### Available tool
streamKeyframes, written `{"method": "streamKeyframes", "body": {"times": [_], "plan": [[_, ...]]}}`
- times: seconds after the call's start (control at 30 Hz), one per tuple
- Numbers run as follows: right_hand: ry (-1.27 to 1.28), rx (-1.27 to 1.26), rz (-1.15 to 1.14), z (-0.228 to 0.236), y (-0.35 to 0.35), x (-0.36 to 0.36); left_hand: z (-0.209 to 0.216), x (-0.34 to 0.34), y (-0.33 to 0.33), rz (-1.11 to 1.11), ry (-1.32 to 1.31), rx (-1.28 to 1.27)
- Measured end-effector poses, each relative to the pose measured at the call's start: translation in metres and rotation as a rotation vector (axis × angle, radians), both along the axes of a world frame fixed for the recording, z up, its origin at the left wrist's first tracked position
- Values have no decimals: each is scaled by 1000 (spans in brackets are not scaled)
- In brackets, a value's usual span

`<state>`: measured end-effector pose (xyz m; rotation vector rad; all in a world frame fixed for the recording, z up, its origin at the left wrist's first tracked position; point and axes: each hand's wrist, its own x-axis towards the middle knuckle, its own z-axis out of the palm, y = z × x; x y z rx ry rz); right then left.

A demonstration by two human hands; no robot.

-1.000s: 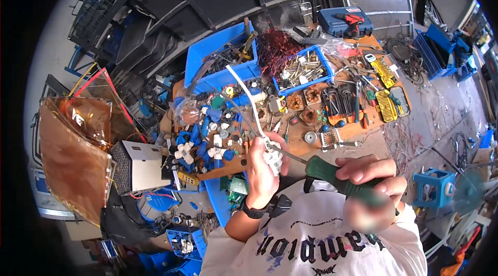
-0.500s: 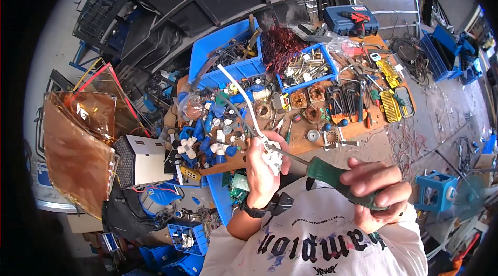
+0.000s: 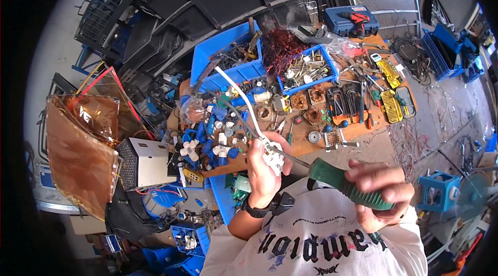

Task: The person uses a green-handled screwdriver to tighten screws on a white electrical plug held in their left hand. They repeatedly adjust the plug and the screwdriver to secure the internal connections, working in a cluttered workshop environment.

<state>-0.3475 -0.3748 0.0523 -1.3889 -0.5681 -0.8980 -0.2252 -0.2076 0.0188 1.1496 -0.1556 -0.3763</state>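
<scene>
My left hand point(image 3: 260, 178) is closed around a small white plastic fitting point(image 3: 273, 162), held up in front of my shirt. A white cable point(image 3: 239, 91) and a dark grey cable point(image 3: 234, 112) run from it out over the table. In my right hand point(image 3: 383, 185) is a screwdriver with a thick green ribbed handle point(image 3: 332, 178), fingers wrapped about its rear end. Its shaft points left and meets the white fitting by my left thumb. Whether the tip sits in a screw cannot be made out.
Beyond my hands a wooden table point(image 3: 298, 141) carries blue and white plug connectors point(image 3: 220, 147), a blue bin point(image 3: 207, 45) of tools, a blue tray point(image 3: 332, 76) of brass-coloured parts, hex keys point(image 3: 340, 102) and a red drill point(image 3: 359, 21) on a case. Brown film-covered panels point(image 3: 78, 151) stand left.
My right fingers have shifted slightly on the screwdriver handle, which looks a little turned. The fitting stays in my left hand. The whole view has moved slightly.
</scene>
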Motion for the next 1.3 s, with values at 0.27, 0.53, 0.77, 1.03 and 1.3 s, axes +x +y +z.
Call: {"method": "streamKeyframes", "body": {"times": [0.27,0.53,0.77,1.03,1.3], "plan": [[191,-290,-382,8,-17,-15,3,0,3,11,-42,12],[87,-143,-119,0,-14,-12,3,-1,4,-14,-113,15],[292,-139,-208,-6,-22,-26,4,-5,-4,112,-113,42],[110,-342,-151,9,-21,-15,2,-5,-2,62,-141,10],[378,-87,-122,-4,-21,-30,-2,-8,1,84,-132,62]]}}
